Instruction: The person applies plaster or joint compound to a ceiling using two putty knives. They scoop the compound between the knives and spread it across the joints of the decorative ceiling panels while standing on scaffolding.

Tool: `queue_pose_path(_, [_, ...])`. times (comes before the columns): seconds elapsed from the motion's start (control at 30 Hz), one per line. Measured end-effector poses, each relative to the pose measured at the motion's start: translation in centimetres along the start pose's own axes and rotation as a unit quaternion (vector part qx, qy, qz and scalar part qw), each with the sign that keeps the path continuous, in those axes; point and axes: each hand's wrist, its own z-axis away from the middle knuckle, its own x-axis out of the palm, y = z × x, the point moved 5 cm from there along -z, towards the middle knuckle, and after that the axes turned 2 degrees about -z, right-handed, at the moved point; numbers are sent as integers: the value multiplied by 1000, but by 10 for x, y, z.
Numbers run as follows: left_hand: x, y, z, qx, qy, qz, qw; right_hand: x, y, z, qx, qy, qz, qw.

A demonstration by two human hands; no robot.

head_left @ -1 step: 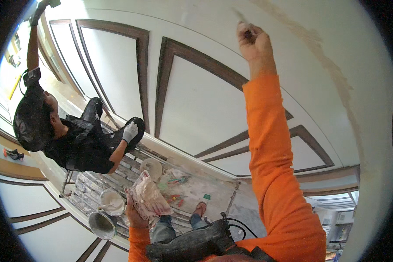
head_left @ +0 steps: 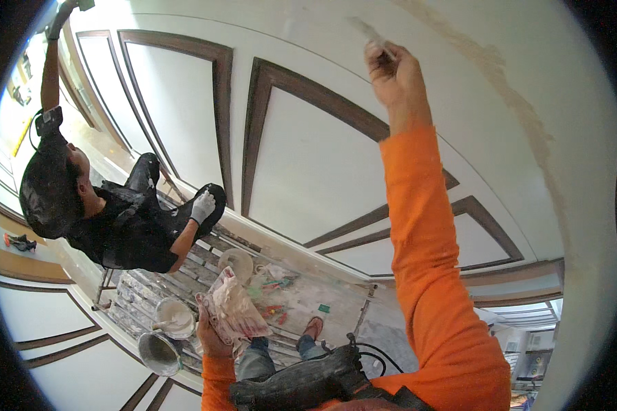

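Observation:
My right hand (head_left: pixel 394 79) is raised high against a white surface, closed on a putty knife (head_left: pixel 367 31) with a slightly blurred blade. A pale tan streak (head_left: pixel 500 89) runs along that surface to the right of the hand. My left hand (head_left: pixel 210 329) grips a crumpled plastic bag with pale paste (head_left: pixel 230 308) low in the view. Just left of it are a pot of pale paste (head_left: pixel 174 316) and a grey bucket (head_left: pixel 159 353).
A co-worker in black (head_left: pixel 123 222) crouches at left, one gloved hand on a knee, the other arm raised. A slatted platform (head_left: pixel 134 301) holds another pale container (head_left: pixel 236 262) and scattered small tools (head_left: pixel 274 284). Dark-framed white panels (head_left: pixel 308 157) surround us.
My right hand and the putty knife have shifted slightly left and up along the surface. My left hand with the bag looks unmoved.

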Motion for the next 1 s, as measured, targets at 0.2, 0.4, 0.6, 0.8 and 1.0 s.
queue_pose_path(0.2, [8, -4, -1, -26, -32, 31, 999, 52, 7, 81, 157, -106, -7, 982])
queue_pose_path(0.4, [2, -2, 5, -12, -19, 11, 1000, 80, -20, 59, 200, -259, -141, 934])
queue_pose_path(0.6, [11, 8, 9, -18, -17, -1, 1000, 83, -24, 54, 117, -246, -187, 944])
queue_pose_path(0.8, [-5, 5, 6, -32, -13, 36, 999, 45, -27, 34, 41, -210, -248, 945])
queue_pose_path(1.0, [-16, -1, 3, -46, -13, 20, 999, -43, -48, 43, -96, -16, -169, 981])
